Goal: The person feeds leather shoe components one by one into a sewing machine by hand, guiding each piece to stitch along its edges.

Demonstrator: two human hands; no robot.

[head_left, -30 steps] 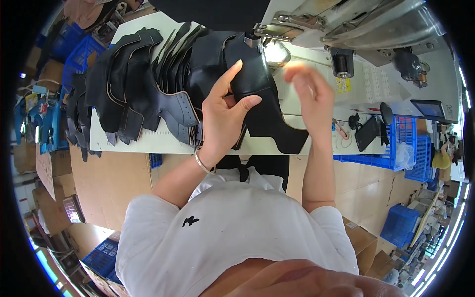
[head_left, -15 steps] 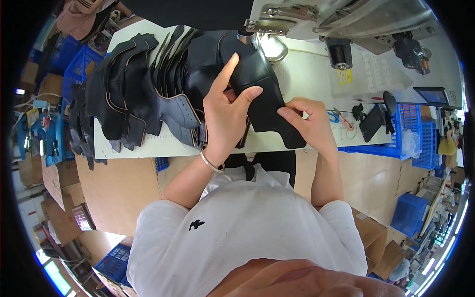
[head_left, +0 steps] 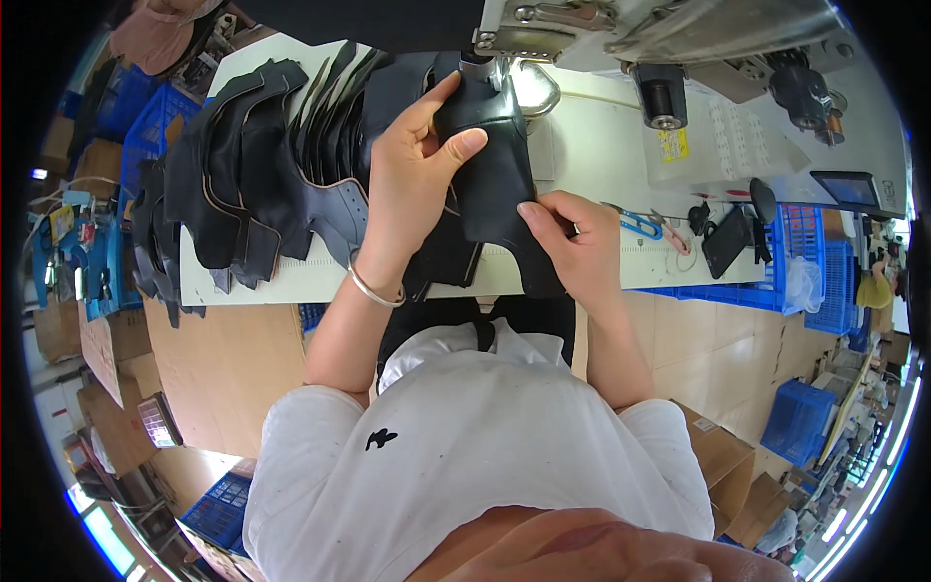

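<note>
Black leather piece (head_left: 495, 179) btwn pinching fingers (head_left: 464, 145).

The black leather piece (head_left: 495, 184) looks smooth with a faint sheen. The tabletop (head_left: 592, 165) is matt white. The sewing machine (head_left: 659, 29) is bare metal, and the crate (head_left: 795, 262) is blue plastic.

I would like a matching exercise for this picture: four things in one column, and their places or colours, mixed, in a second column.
Things:
1. left hand
2. right hand
3. scissors
4. crate

Places or colours:
A. blue handles, lying on the white table
B. on the lower edge of the black leather piece
C. blue, right of the table
D. on the upper part of the piece, bracelet at the wrist

Pairs: 1-D, 2-B, 3-A, 4-C
</note>
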